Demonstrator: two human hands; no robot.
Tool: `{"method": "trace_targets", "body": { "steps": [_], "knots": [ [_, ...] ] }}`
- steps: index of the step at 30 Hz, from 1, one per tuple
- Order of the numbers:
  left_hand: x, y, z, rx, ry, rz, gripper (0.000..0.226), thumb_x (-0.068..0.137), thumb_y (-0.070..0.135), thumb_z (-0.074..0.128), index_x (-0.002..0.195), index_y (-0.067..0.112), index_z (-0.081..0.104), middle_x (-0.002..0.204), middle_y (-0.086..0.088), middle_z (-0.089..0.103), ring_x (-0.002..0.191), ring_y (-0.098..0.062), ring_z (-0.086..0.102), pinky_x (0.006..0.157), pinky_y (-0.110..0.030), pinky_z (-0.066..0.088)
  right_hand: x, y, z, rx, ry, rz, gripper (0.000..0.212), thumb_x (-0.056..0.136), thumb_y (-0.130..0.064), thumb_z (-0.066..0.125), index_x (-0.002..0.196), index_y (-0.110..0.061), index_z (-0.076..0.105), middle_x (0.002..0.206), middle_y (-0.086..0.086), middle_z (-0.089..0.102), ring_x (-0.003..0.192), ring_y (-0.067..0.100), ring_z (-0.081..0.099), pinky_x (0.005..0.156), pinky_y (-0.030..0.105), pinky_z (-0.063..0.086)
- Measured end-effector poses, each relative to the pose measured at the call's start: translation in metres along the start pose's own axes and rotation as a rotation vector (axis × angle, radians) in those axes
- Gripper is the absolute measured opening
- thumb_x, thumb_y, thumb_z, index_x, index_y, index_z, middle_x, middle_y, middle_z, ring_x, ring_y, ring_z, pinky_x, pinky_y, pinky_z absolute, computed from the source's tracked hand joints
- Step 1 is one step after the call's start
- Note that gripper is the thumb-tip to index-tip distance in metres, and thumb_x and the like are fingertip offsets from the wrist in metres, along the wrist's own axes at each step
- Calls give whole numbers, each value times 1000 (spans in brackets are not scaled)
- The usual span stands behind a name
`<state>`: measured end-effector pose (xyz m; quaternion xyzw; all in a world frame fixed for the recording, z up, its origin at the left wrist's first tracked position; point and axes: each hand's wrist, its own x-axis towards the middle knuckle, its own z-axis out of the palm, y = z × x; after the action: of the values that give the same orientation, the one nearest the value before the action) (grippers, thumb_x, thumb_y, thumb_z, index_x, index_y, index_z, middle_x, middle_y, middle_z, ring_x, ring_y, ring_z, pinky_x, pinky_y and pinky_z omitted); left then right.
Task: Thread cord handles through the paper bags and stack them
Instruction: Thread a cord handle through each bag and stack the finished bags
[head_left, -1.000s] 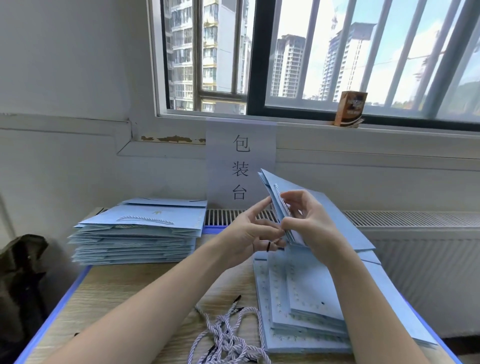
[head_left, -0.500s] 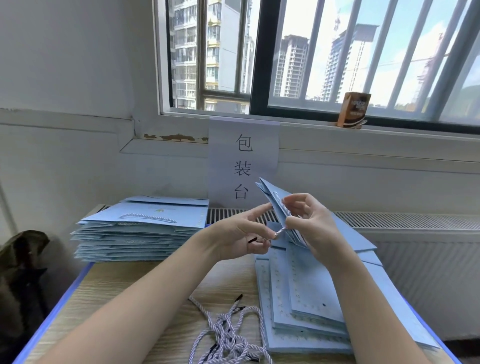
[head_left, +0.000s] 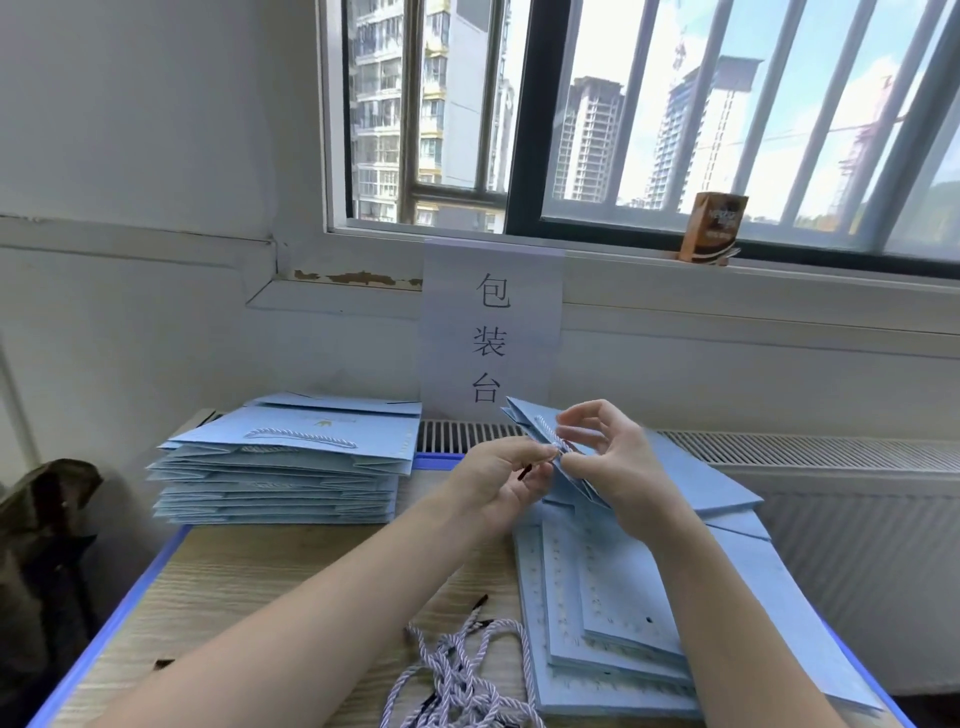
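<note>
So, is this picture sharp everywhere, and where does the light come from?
Head view: daylight enters through the window behind the table, so the sky is nearly washed out; the wide lens bends the window bars and the wall ledge; the right hand and the blue paper bag it holds are slightly motion-blurred, while the stack of finished bags looks sharper.

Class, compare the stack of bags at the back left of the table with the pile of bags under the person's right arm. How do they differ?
The left stack is taller and squared up; the right pile is lower and fanned out. The left stack's top bag carries a cord handle; the right pile's top bag shows an open punched hole and no cord. Both are flat, light blue paper bags on the table.
</note>
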<state>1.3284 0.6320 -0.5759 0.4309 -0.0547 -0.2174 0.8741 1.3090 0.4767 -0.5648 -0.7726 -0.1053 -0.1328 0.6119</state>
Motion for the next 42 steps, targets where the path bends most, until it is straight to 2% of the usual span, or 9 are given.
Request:
{"method": "trace_targets", "body": {
  "steps": [5, 8, 11, 16, 20, 24, 27, 32, 42],
  "knots": [
    [5, -12, -1, 123, 152, 67, 15, 84, -14, 61, 95, -4, 64, 77, -12, 62, 49, -11, 54, 48, -18, 45, -3, -4, 5, -72, -1, -6, 38, 62, -20, 80, 94, -21, 60, 115, -5, 66, 113, 5, 63, 84, 31, 57],
    [9, -11, -4, 156, 214, 74, 30, 81, -14, 62, 108, -2, 56, 74, -11, 59, 46, -11, 50, 43, -20, 43, -4, -6, 9, -90, -16, -31, 34, 63, -17, 76, 93, -20, 59, 115, -6, 66, 115, 3, 62, 80, 23, 52],
    [9, -7, -4, 191, 249, 87, 26, 83, -12, 62, 104, 2, 54, 70, -8, 56, 48, -13, 47, 42, -20, 44, -5, -10, 8, -104, -10, -60, 33, 63, -19, 70, 94, -20, 59, 117, -10, 65, 113, -2, 61, 74, 18, 51],
    [9, -5, -5, 174, 298, 80, 30, 84, -8, 67, 106, 3, 51, 68, -10, 59, 40, -12, 50, 38, -20, 36, -6, -10, 11, -137, -66, -95, 32, 77, 10, 64, 95, -16, 58, 120, -6, 64, 116, 3, 61, 75, 21, 53],
    [9, -4, -8, 182, 344, -22, 21, 84, -7, 68, 101, 2, 60, 61, -8, 55, 36, -9, 42, 34, -15, 25, -9, -10, 17, -171, -115, -104, 30, 74, 7, 61, 92, -17, 57, 118, -6, 64, 115, 0, 61, 83, 33, 56],
    [10, -2, -11, 189, 431, -42, 10, 82, -7, 70, 86, 0, 64, 59, -8, 57, 34, -6, 35, 32, -13, 20, -12, -13, 18, -209, -122, -53, 31, 76, 8, 61, 93, -18, 57, 119, -12, 64, 108, -6, 61, 78, 44, 58],
    [10, 0, -12, 209, 484, 9, 11, 83, -5, 73, 86, -1, 63, 71, -13, 60, 37, -8, 41, 34, -16, 27, -12, -15, 17, -201, -113, -42, 31, 77, 7, 63, 92, -19, 57, 120, -11, 64, 99, -2, 65, 74, 45, 59],
    [6, 3, -8, 172, 452, 78, 23, 83, -2, 74, 101, -5, 61, 74, -14, 66, 56, -17, 60, 42, -19, 47, -10, -17, 13, -179, -82, -78, 28, 79, 7, 64, 93, -15, 57, 121, -8, 64, 115, 0, 60, 70, 16, 50],
    [3, 11, 0, 180, 348, 132, 15, 76, -21, 68, 88, -11, 67, 77, -17, 70, 69, -22, 71, 72, -23, 60, -8, -14, 8, -168, -45, -53, 27, 79, 9, 64, 95, -11, 56, 116, -5, 64, 114, 3, 61, 70, 12, 48]
  ]
}}
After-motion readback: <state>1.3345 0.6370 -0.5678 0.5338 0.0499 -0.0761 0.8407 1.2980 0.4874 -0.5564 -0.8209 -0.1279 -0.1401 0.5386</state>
